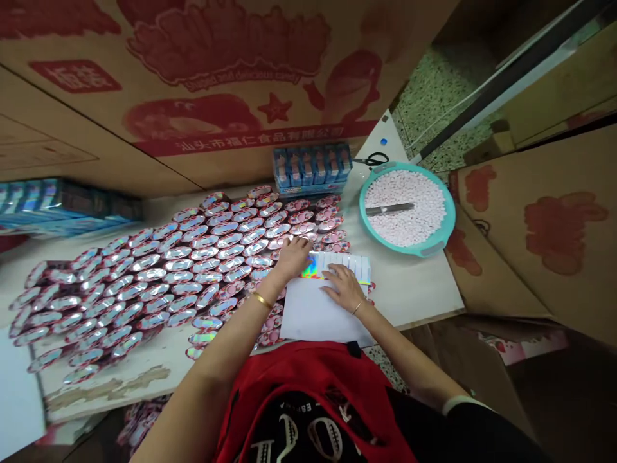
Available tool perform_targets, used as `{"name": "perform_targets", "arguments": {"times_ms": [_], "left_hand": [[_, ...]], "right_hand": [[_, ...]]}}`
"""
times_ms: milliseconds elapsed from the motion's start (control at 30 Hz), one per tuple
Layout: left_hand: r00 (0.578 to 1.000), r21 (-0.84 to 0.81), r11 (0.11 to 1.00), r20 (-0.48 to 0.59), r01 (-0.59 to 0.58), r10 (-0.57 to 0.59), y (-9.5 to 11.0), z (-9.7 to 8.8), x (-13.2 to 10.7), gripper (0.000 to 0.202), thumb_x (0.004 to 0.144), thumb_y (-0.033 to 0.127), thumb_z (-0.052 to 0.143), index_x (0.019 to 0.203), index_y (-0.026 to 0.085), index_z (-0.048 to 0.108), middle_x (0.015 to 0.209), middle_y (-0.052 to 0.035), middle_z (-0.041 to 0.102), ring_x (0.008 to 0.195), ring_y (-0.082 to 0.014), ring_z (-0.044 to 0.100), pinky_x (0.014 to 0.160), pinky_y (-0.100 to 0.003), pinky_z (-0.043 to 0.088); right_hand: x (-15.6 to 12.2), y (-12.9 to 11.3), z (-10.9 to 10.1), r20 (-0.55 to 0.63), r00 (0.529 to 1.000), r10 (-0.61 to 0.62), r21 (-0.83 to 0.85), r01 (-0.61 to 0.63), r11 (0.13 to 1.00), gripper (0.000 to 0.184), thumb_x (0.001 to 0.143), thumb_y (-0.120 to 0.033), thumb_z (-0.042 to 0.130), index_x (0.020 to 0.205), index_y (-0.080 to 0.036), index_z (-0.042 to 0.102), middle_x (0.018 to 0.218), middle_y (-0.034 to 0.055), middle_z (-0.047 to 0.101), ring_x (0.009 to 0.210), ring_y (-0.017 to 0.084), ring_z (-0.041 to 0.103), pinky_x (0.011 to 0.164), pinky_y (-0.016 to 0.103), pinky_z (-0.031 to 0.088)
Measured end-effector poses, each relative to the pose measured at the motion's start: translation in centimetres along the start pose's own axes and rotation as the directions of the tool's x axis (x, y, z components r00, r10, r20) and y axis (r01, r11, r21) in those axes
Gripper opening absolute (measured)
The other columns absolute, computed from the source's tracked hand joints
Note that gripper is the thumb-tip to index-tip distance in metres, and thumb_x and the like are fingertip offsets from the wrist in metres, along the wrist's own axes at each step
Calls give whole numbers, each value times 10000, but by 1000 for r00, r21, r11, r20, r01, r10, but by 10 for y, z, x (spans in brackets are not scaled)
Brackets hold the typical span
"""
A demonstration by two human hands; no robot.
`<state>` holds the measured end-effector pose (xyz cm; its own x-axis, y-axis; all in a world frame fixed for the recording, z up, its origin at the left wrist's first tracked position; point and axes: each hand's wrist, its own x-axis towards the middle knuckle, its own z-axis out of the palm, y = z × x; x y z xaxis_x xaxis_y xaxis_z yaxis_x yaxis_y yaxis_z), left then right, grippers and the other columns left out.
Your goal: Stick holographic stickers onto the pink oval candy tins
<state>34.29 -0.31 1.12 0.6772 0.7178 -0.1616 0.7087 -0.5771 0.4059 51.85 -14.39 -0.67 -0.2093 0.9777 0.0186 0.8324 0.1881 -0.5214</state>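
Observation:
My left hand (294,256) lies over the upper left end of a shiny strip of labels (340,263) with a rainbow sheen. Its fingers are apart and slightly bent; the thumb is hard to see. My right hand (345,289) rests on the lower edge of the strip, fingers spread and thumb out to the side. Beneath both, a white sheet of paper (308,315) covers part of the table. Rows of small oval containers (207,241) with shiny tops and red-pink sides stand close around the sheet, several reaching under its edges.
A turquoise basin (450,218) of small white pieces holds a flat metal-looking strip (390,209). Black-handled scissors (376,159) lie behind it. Blue display boxes (313,170) stand against large cardboard cartons (231,77). Another carton (530,218) borders the right side.

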Motion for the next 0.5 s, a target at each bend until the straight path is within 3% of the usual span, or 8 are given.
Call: {"name": "perform_targets", "arguments": {"times_ms": [133, 200, 333, 500], "left_hand": [[996, 13, 999, -84, 42, -40, 3, 13, -14, 215, 849, 254, 620, 1058, 210, 637, 1279, -142, 564, 1221, -316, 466, 978, -478, 338], [993, -22, 997, -97, 72, -73, 4, 11, -21, 164, 893, 270, 564, 1028, 201, 627, 1203, -131, 602, 1146, -291, 508, 946, -452, 351], [992, -36, 995, -81, 94, -97, 1, -3, -32, 190, 953, 299, 461, 998, 214, 625, 956, -85, 659, 952, -248, 559, 889, -427, 356], [984, 57, 998, -181, 6, 4, -6, -17, -39, 214, 925, 247, 502, 1080, 243, 650, 1203, -108, 638, 1077, -279, 527, 878, -441, 354]], "right_hand": [[21, -1, -3, -77, 990, 120, -5, -121, 993, 396, 956, -370, 463, 1289, -186, 573, 1326, 162, 543, 1234, 287, 459, 1007, 452, 371], [38, -4, -5, -112, 979, 172, -31, -176, 984, 367, 967, -336, 434, 1276, -201, 578, 1324, 146, 554, 1255, 292, 433, 1042, 473, 296], [70, -12, -10, -3, 988, 153, 37, -153, 988, 287, 987, -283, 389, 1039, -213, 662, 1044, 97, 686, 1038, 246, 524, 983, 438, 267], [96, -20, -14, 83, 990, 112, 124, -122, 985, 267, 978, -277, 423, 867, -199, 653, 918, 69, 707, 910, 212, 540, 837, 357, 280]]}}
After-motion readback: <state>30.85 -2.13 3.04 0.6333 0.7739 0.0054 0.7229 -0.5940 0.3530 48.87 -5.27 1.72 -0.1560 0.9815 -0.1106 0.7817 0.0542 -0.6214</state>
